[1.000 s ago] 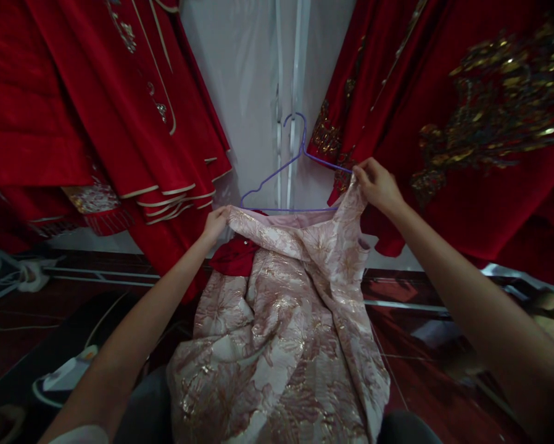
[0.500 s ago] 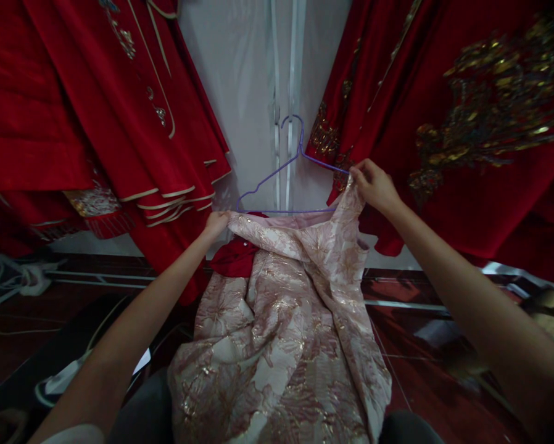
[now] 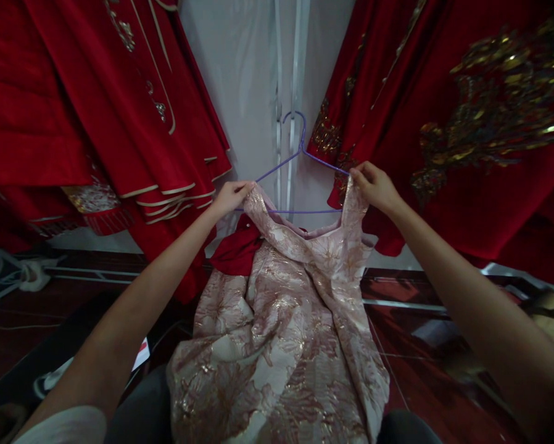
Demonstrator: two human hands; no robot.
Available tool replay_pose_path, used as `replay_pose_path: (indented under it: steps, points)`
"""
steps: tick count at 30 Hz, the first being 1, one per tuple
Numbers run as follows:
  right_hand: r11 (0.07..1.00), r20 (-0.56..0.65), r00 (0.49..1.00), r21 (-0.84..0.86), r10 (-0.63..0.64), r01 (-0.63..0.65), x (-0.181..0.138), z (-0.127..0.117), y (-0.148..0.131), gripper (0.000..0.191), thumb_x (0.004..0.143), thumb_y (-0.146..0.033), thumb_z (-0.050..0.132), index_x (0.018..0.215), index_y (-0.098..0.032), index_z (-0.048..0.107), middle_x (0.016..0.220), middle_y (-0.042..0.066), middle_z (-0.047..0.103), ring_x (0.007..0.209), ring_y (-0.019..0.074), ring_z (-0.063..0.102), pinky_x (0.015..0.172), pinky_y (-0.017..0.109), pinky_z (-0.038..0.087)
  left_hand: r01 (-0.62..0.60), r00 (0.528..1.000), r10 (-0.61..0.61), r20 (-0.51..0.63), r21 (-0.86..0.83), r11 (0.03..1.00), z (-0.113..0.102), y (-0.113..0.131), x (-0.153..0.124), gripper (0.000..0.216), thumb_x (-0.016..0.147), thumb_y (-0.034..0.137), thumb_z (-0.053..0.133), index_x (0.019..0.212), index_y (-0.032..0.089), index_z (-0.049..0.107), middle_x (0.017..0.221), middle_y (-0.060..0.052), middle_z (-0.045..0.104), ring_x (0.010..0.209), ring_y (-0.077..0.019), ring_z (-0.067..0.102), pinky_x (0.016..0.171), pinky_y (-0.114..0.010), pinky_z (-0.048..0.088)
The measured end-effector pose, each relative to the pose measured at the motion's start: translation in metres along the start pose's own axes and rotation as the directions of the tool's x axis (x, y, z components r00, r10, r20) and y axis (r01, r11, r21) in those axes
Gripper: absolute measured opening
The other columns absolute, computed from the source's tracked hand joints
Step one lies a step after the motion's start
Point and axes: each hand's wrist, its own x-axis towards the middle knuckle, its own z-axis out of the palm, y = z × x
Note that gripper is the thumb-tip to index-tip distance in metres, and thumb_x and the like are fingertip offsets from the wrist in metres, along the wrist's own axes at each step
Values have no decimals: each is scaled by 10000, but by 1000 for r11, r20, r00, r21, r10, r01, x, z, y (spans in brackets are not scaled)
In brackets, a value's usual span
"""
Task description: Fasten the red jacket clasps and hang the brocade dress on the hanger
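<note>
A pale pink dress [image 3: 286, 308] with shiny gold floral brocade lies over my lap, its top raised by both hands. My left hand [image 3: 234, 196] pinches its left shoulder strap against the sloping arm of a purple wire hanger [image 3: 301, 132]. With my right hand [image 3: 374, 186] I grip the other strap at the hanger's right end. The hanger's hook points up, and its bottom bar crosses behind the neckline. A dark red piece of cloth [image 3: 237, 246] hangs beside the dress's left side; whether it is attached I cannot tell.
Red garments with pale trim [image 3: 166, 154] hang at the left, and red ones with gold sequins [image 3: 485, 105] at the right. Between them is a white wall [image 3: 231, 68]. A metal rail [image 3: 406, 304] runs low above the dark red floor [image 3: 411, 370].
My left hand has moved up and to the right, lifting the left strap onto the hanger's left arm. My right hand has stayed nearly in place on its strap.
</note>
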Motion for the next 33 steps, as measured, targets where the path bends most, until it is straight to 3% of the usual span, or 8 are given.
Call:
replay_pose_path:
  steps: [3,6,13,16,20,24,28,33]
  points:
    - [999,8,1000,44,-1,1,2,2,4,411,800,-608,481,718,-205,497,640,15,519,602,148,487,558,271,383,226,971,-234,-59,-118,967,-10,-18,-11,364,802,479,490,839,137,609,738,-47,654,636,-149,607,642,-289,489]
    - [999,0,1000,52,7,-7,3,4,5,431,792,-630,478,713,-206,491,628,13,513,597,147,483,555,270,382,386,920,-381,-89,47,921,-10,-46,-35,178,773,304,480,773,140,551,682,-57,628,596,-154,594,647,-334,497]
    - [997,2,1000,71,17,-17,3,7,10,417,795,-620,489,709,-212,487,632,11,507,602,153,482,582,290,399,111,987,-138,84,267,957,27,-68,-84,280,546,321,722,760,169,624,833,-52,646,859,-217,584,857,-359,450]
    - [995,16,1000,104,8,-10,3,5,7,408,794,-607,502,701,-211,472,622,3,482,580,139,459,564,282,391,180,975,-196,102,144,973,23,-68,-73,291,641,423,656,754,156,636,821,-68,670,812,-209,601,820,-349,465]
    - [991,53,998,131,30,-37,1,4,0,393,800,-585,509,695,-211,451,604,-8,451,550,122,419,521,264,360,394,914,-405,-9,-213,894,-13,-67,-40,316,615,399,665,797,142,638,777,-62,682,726,-194,621,740,-329,491]
    - [994,53,998,103,36,-41,-2,3,-6,368,802,-560,518,704,-211,457,611,-6,469,554,123,428,519,264,361,411,890,-440,-121,-207,888,-44,-42,-4,228,670,349,612,750,137,637,694,-34,656,630,-172,595,670,-304,485]
    - [994,104,994,102,27,-38,-3,-3,-10,351,781,-555,541,715,-217,477,639,11,513,574,138,456,533,277,369,201,928,-222,-298,-100,974,-39,10,26,271,810,330,478,646,139,580,596,-16,574,608,-136,547,659,-250,454]
    - [989,162,985,123,56,-76,-3,-12,-17,362,758,-572,550,713,-224,466,640,21,529,576,149,471,522,280,372,149,973,-159,-168,-72,986,-9,56,46,221,833,281,517,697,120,580,537,-8,502,586,-124,516,644,-235,445]
